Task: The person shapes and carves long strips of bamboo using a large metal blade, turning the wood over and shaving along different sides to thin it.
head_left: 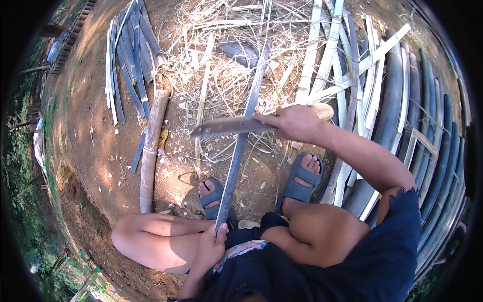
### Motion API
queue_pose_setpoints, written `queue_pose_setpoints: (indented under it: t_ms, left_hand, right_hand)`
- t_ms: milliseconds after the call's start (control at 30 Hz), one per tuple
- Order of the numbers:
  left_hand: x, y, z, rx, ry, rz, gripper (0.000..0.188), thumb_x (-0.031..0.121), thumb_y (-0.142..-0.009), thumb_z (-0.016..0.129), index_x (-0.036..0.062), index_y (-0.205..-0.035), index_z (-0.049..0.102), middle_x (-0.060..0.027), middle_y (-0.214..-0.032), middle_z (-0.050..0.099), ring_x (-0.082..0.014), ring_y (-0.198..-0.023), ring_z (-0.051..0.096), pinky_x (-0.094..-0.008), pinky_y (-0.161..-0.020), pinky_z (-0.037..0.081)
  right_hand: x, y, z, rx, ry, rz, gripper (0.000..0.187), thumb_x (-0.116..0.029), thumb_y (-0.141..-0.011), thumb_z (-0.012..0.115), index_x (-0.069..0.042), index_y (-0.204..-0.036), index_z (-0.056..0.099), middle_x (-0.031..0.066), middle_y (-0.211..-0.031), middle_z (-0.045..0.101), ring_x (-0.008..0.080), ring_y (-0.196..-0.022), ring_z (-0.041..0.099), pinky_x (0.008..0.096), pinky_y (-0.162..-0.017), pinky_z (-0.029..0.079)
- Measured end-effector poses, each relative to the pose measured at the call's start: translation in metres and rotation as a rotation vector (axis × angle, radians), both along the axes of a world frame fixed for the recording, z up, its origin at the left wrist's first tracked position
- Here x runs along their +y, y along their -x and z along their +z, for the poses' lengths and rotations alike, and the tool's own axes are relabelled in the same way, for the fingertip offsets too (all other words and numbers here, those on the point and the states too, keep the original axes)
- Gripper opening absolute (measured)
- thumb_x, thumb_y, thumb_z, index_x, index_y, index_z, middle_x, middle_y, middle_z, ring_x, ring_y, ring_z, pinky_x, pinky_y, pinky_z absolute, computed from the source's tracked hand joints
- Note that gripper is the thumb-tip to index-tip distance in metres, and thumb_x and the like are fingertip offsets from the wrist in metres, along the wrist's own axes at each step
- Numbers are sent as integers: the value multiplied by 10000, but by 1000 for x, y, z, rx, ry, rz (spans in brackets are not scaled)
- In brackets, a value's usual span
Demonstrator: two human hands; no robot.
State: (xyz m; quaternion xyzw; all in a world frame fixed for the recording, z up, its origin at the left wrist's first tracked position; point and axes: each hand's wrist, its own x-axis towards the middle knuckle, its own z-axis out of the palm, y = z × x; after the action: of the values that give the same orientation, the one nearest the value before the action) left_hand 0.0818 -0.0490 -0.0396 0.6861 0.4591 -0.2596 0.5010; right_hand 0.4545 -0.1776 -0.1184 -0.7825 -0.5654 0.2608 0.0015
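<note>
My left hand (209,249) is closed around the near end of a long, narrow bamboo strip (234,168), close to my lap. From there the strip runs away from me, slanting slightly right, over the ground between my feet. In my right hand (297,123) is a machete (226,127), gripped where blade meets handle, with the index finger stretched along the blade. Its pale rounded handle end (322,110) shows behind the hand. The blade points left and crosses over the strip about midway; whether the two touch, I cannot tell.
Thin bamboo shavings (221,80) lie heaped ahead. Split bamboo strips (133,55) lie far left, near a thick bamboo pole (153,136). At right are pale split strips (334,55) and a row of dark bamboo poles (430,121). My sandalled feet rest on bare soil.
</note>
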Motion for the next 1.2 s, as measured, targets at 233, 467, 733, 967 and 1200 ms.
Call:
queue_pose_setpoints:
  t_ms: [233, 467, 733, 967, 1200]
  left_hand:
    - [7, 16, 6, 65, 326, 247, 300, 354, -1083, 466, 77, -989, 533, 46, -669, 423, -33, -515, 347, -203, -462, 286]
    - [-3, 15, -4, -18, 279, 213, 299, 333, -1081, 481, 58, -985, 552, 37, -675, 467, -31, -532, 382, -213, -469, 295]
    - [4, 27, 5, -18, 319, 196, 339, 365, -1071, 497, 59, -954, 585, 42, -665, 477, -42, -563, 424, -231, -492, 338]
    - [5, 36, 20, 106, 315, 253, 354, 372, -1069, 498, 48, -951, 578, -1, -679, 501, -84, -603, 472, -284, -544, 401]
    - [-1, 38, 32, -68, -79, -150, 298, 284, -1070, 457, 12, -1025, 570, -205, -796, 624, -359, -726, 622, -452, -692, 480]
  right_hand:
    - [-19, -77, -52, -39, 184, -344, 572, -186, -1005, 472, -333, -1546, 360, 131, -786, 662, 231, -623, 680, 397, -541, 570]
    - [-9, -44, -50, -173, -12, 51, 556, -148, -1028, 473, -282, -1553, 348, 112, -806, 647, 218, -631, 679, 383, -529, 572]
    - [-36, -147, -105, -337, 22, -363, 539, -94, -949, 411, -237, -1460, 506, 149, -724, 698, 290, -592, 686, 445, -543, 560]
    - [-26, -127, -115, -374, -18, -367, 505, -97, -979, 415, -229, -1458, 503, 150, -764, 696, 273, -662, 715, 436, -611, 593]
    - [-31, -126, -96, -111, -316, -955, 480, -208, -890, 578, -186, -1369, 606, 223, -976, 715, 397, -926, 692, 493, -867, 542]
